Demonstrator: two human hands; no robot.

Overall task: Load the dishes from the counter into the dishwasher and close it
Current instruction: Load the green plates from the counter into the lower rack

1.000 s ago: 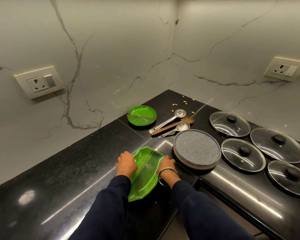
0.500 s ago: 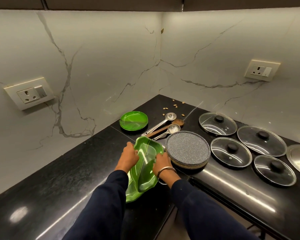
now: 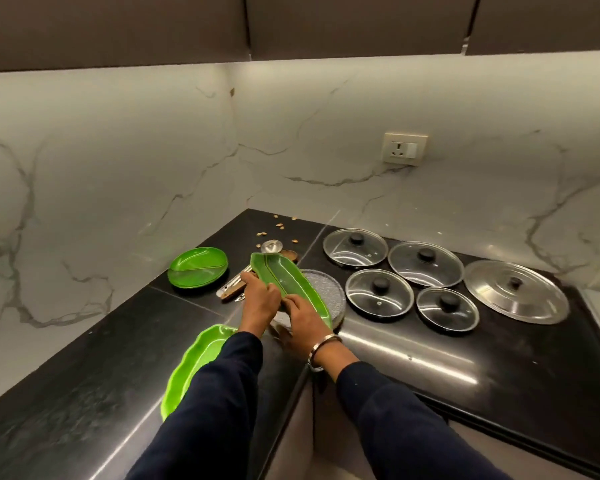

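Black counter (image 3: pixel 84 393) w/ marble backsplash (image 3: pixel 118 161), both hands (image 3: pixel 260 299) (image 3: pixel 303 323) gripping green leaf plate (image 3: pixel 291 282)

Nothing to read here: no word, brand, number or sign shows anywhere in the head view. The cream wall socket plate (image 3: pixel 405 148) on the white veined marble backsplash (image 3: pixel 118 161) carries only its pin holes and a plain switch, with no marking that can be made out. The leaf-shaped green plastic plates (image 3: pixel 288 284), the glass pot lids with black knobs (image 3: pixel 378 293) and the glossy black stone counter (image 3: pixel 84 375) all show bare, unlettered surfaces.
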